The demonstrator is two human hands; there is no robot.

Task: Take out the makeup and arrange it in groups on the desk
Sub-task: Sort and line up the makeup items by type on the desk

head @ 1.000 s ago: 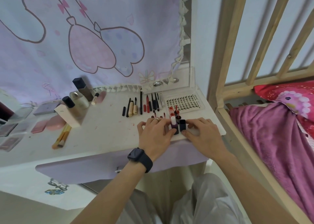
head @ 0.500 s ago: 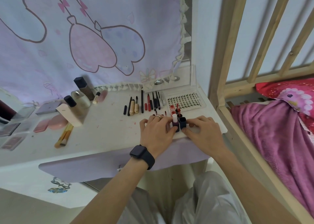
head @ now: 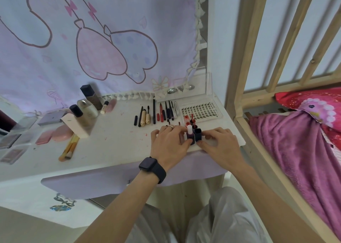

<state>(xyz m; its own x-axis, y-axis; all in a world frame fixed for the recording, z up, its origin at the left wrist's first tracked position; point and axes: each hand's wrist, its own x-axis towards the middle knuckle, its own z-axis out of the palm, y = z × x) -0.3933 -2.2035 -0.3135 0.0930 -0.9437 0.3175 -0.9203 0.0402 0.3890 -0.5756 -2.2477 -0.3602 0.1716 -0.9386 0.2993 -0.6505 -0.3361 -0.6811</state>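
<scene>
I see my left hand [head: 169,143] curled round the white-capped purple bottle [head: 189,132], thumb at its base, near the table's [head: 110,141] front right edge. My right hand [head: 219,145] pinches the dark square tube [head: 197,134], which stands upright touching the bottle. A row of pencils [head: 162,111] lies behind them.

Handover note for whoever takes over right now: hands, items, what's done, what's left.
Left hand pinches the white-capped bottle; right hand pinches the dark tube. Both stand upright, side by side, near the front edge of the desk.
Done: pencils in a row, lash tray beside them, bottles back left, brushes and palettes on the left.
To do: probably seat these two by the small red lip items behind them, then let go.
</scene>
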